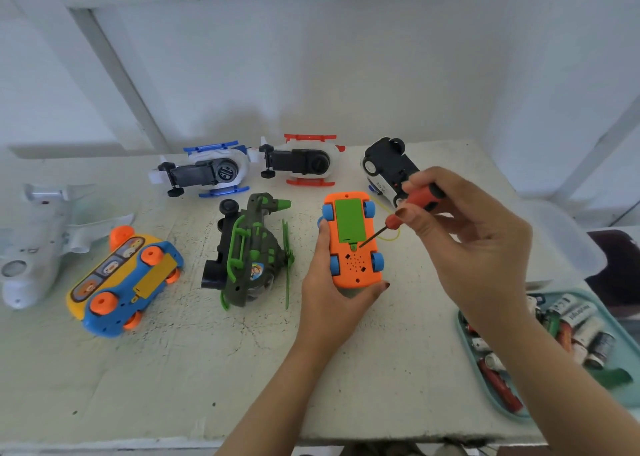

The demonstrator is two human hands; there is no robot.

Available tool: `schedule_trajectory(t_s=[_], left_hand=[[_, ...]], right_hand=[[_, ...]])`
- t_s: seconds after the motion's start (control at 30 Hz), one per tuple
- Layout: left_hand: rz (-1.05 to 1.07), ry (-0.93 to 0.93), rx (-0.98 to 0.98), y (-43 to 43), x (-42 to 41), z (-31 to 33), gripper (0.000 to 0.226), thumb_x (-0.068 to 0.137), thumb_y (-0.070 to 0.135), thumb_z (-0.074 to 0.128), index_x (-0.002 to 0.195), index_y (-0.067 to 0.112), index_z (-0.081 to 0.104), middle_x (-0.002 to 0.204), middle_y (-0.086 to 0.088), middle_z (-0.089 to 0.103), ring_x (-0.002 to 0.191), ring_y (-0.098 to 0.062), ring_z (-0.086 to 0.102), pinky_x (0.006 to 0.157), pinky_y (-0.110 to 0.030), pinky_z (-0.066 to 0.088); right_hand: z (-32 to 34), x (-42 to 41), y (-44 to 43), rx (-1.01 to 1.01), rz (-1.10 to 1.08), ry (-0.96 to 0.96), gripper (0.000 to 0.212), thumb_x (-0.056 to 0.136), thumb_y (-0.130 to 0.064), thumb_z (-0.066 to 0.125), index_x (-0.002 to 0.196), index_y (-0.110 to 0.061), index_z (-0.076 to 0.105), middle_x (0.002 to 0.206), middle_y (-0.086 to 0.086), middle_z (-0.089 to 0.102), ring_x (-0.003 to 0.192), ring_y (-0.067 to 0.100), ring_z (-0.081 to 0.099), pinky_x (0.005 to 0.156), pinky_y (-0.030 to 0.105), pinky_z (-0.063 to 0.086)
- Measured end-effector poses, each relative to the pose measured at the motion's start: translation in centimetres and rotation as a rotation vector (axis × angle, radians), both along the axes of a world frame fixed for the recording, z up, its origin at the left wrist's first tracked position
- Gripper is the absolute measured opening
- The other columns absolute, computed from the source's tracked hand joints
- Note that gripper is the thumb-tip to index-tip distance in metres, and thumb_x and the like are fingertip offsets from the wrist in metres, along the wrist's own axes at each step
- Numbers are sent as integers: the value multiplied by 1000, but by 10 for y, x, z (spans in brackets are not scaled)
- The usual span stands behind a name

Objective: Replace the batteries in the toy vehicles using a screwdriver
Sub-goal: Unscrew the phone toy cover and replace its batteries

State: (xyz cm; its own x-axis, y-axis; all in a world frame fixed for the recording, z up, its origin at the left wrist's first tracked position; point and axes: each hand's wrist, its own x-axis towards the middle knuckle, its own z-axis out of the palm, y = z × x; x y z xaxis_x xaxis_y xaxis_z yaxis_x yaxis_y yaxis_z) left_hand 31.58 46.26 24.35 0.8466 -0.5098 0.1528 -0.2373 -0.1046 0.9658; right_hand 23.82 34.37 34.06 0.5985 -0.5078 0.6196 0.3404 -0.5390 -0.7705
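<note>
Left hand grips the orange toy car, which lies belly-up on the table. My right hand, just right of the car, pinches the screwdriver, its tip at the near end of the green battery cover. Batteries lie in the tray, near right.

We noted a white table with a speckled, finely cracked top, set against a plain white wall. A white slanted strut crossed the wall at left. Lighting was soft and even, and shadows were faint.
</note>
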Motion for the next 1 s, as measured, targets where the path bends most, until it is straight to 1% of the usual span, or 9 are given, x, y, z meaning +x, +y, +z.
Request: schedule_trajectory(t_s=[0.23,0.37,0.5,0.6,0.73,0.83,0.87,0.93,1.0], left_hand=[[8,-8,-1,2,0,-1,110,68,18,87,153,30,16,140,7,48,116,-5,57,91,-23,53],[18,-1,-4,2,0,0,109,67,20,87,150,33,16,140,11,46,118,-5,55,90,-21,52],[25,-1,-8,2,-1,1,107,68,18,87,149,32,19,136,18,44,116,3,53,86,-12,50],[25,-7,-4,2,-1,2,105,68,19,87,149,31,21,137,15,45,117,0,54,86,-12,50],[19,-26,-8,2,-1,2,104,69,19,86,147,33,19,135,11,48,113,2,56,84,-10,49],[22,-93,29,0,-2,3,103,70,23,86,146,35,17,125,5,54,104,4,58,79,-5,46],[24,-118,44,-1,-3,3,103,71,24,85,146,36,16,122,2,56,101,3,59,77,-5,46],[35,-138,54,0,-3,2,104,71,26,85,146,37,14,118,-1,57,98,0,60,76,-6,47],[44,-139,47,1,-3,0,107,71,28,85,148,36,11,117,-1,58,98,-2,61,78,-8,48]], right_hand=[[-2,1,4,-46,10,2,18,84,-13,70,101,-13,65,82,5,65,81,24,70,75,32,58],[-3,1,6,-76,-6,-11,18,84,-11,71,101,-12,65,82,5,66,82,21,69,76,27,57],[-3,2,7,-104,-12,-18,20,83,-9,71,102,-13,65,83,6,66,82,19,69,77,25,57],[-2,3,7,-149,-31,-24,20,83,-10,72,102,-10,66,83,5,67,81,17,69,77,24,57],[1,3,10,-324,-53,-22,20,82,-7,73,101,-1,68,83,4,67,79,14,65,79,22,56],[3,3,12,-412,-39,-12,23,83,-2,71,106,-2,67,94,-5,62,86,7,61,81,22,54],[4,4,12,-426,-45,-13,25,83,0,70,108,-3,66,97,-6,60,88,6,60,81,22,54],[4,5,15,-425,-78,-19,32,84,1,67,115,-6,64,97,-1,60,89,8,61,81,22,54],[4,5,20,-324,-87,-20,41,85,-1,65,123,-13,55,95,0,65,89,9,64,82,21,54]])
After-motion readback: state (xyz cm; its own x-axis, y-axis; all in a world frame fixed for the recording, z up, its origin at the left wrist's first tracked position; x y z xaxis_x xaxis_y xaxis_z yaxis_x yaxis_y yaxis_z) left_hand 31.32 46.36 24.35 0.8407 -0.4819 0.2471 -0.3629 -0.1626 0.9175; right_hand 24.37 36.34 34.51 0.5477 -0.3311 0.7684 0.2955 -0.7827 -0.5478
